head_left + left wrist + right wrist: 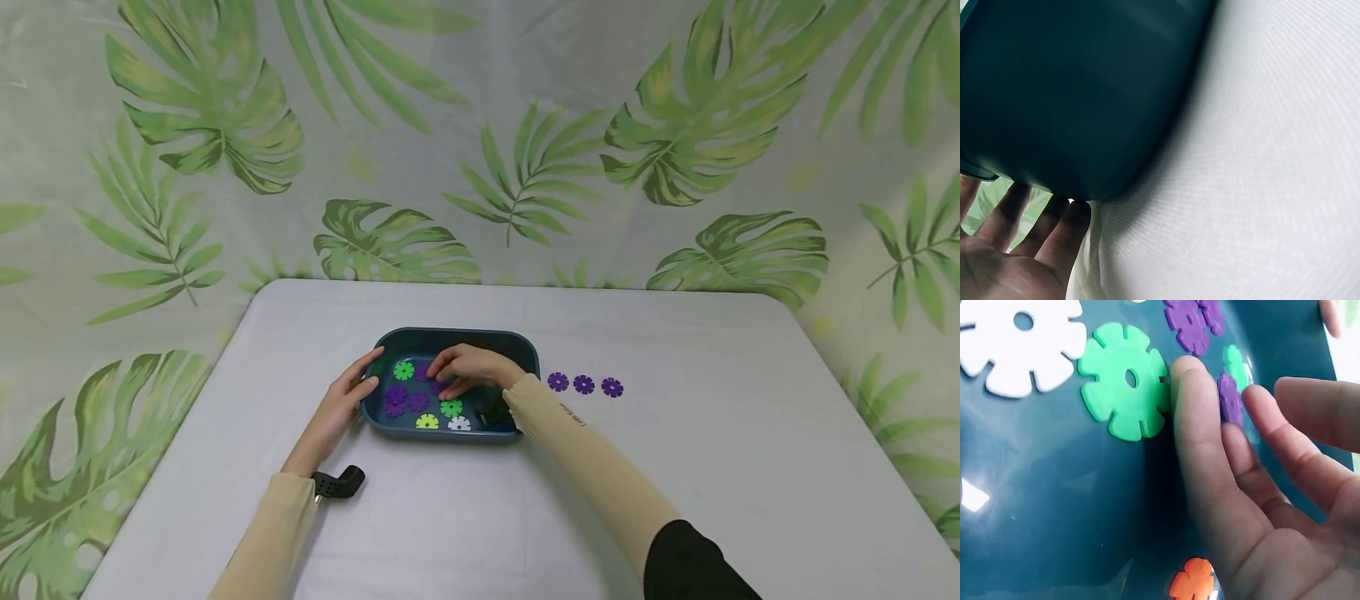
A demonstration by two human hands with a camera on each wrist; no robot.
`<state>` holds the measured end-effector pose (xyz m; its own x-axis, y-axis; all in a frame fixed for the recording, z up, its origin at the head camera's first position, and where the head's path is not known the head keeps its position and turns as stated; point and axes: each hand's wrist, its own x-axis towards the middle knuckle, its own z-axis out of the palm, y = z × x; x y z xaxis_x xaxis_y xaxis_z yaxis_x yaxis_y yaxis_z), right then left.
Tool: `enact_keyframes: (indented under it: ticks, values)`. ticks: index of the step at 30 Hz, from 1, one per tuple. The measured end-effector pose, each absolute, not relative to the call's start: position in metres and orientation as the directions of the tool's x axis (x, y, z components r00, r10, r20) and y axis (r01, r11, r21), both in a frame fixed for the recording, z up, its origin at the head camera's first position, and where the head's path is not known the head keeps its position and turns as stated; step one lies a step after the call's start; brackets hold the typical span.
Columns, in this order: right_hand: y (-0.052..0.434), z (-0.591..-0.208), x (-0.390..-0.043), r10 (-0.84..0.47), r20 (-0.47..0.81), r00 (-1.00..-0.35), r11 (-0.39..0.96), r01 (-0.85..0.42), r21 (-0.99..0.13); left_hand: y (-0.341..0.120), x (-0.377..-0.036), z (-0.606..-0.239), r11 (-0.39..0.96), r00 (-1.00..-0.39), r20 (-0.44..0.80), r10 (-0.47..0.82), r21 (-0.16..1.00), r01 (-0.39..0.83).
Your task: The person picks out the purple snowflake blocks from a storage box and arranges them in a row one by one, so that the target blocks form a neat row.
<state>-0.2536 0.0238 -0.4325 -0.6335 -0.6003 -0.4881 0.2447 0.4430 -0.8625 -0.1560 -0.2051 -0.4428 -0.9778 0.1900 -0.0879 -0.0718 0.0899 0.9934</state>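
Observation:
A dark blue-green tray (450,435) holds several flower-shaped plastic discs. My left hand (341,408) grips its left end, thumb over the rim; in the left wrist view its fingers (1054,234) meet the outer wall. My right hand (472,369) reaches into the tray, thumb and fingers spread apart. In the right wrist view the thumb lies beside a green disc (1125,381), and the other fingertips are right at a purple disc (1230,399), partly hidden behind the thumb. A white disc (1019,344) and an orange disc (1192,581) lie nearby.
To the right of the tray, three purple discs (583,384) lie in a row on the white-covered table (750,433). Inside the tray there is also a yellow-green disc (427,422). A leaf-patterned cloth (525,167) hangs behind the table.

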Motion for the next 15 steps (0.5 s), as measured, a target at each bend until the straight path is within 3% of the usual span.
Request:
enact_keyframes:
  ticks: [15]
  values:
    - [0.029,-0.430,-0.253,-0.583,-0.429,-0.690,0.465,0.150,-0.873,-0.212,-0.167,-0.471,0.086,-0.982,-0.071,0.177,0.995,-0.056]
